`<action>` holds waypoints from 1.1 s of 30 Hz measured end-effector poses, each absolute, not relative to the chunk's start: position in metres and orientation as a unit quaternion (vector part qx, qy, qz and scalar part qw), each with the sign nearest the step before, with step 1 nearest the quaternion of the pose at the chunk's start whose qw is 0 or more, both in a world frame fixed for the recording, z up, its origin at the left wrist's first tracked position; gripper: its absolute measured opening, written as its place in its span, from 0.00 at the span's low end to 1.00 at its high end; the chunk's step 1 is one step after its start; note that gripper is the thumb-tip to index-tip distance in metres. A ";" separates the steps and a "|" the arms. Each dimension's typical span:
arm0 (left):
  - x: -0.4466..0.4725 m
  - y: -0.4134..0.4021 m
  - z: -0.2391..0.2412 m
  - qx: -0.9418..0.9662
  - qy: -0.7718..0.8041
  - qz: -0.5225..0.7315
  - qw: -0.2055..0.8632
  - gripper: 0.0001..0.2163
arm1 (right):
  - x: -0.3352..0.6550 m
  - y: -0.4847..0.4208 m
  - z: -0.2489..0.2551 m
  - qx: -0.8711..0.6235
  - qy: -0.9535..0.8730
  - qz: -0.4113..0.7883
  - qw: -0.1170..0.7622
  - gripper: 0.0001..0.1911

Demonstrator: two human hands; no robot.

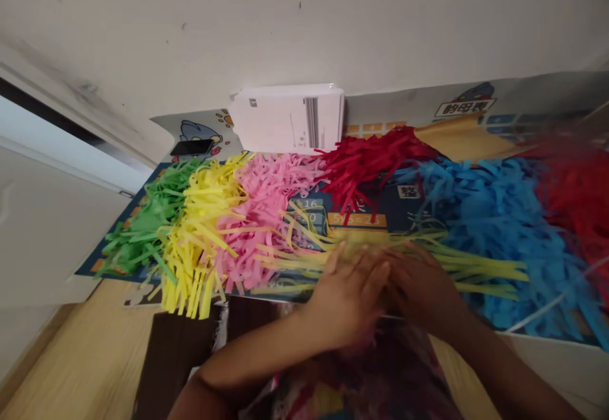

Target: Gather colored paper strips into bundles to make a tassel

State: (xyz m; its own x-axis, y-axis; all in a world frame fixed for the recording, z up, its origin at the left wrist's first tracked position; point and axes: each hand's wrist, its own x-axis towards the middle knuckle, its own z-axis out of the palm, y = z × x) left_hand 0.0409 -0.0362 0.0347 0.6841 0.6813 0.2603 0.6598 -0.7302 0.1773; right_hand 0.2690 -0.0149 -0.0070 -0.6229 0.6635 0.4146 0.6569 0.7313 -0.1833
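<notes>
Left hand (347, 296) and right hand (421, 287), fingers flat and unclenched, rest on long thin yellow-green paper strips (476, 271)

A white box (290, 118) and black phone (191, 148) lie on the printed mat (469, 137).

arms: both forearms were uncovered up to the elbow | hands: left hand (349, 299) and right hand (419, 287) were bare (edges smeared by blur) | clothing: a patterned garment (333, 394) in pink, yellow, blue and dark patches showed at the lower edge
</notes>
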 end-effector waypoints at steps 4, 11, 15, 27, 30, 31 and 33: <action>0.052 -0.008 0.003 0.918 0.355 0.156 0.088 0.14 | 0.283 -0.007 -0.012 -0.388 -0.892 0.111 0.202 0.15; 0.023 0.025 0.010 0.813 0.490 0.187 0.254 0.08 | 0.280 0.015 -0.005 -0.571 -0.775 0.203 0.181 0.14; 0.032 0.039 0.014 0.780 0.574 0.120 0.218 0.08 | 0.269 0.031 0.001 -0.610 -0.771 0.144 0.113 0.12; 0.040 0.052 0.017 0.789 0.588 0.045 0.173 0.06 | 0.273 0.035 -0.013 -0.603 -0.778 0.114 0.136 0.14; 0.039 0.053 0.018 0.790 0.585 0.038 0.180 0.06 | 0.272 0.036 -0.011 -0.604 -0.775 0.122 0.140 0.15; 0.039 0.053 0.019 0.789 0.586 0.034 0.183 0.06 | 0.272 0.037 -0.010 -0.606 -0.773 0.127 0.140 0.14; 0.040 0.054 0.020 0.785 0.591 0.028 0.186 0.06 | 0.271 0.037 -0.009 -0.610 -0.769 0.134 0.136 0.13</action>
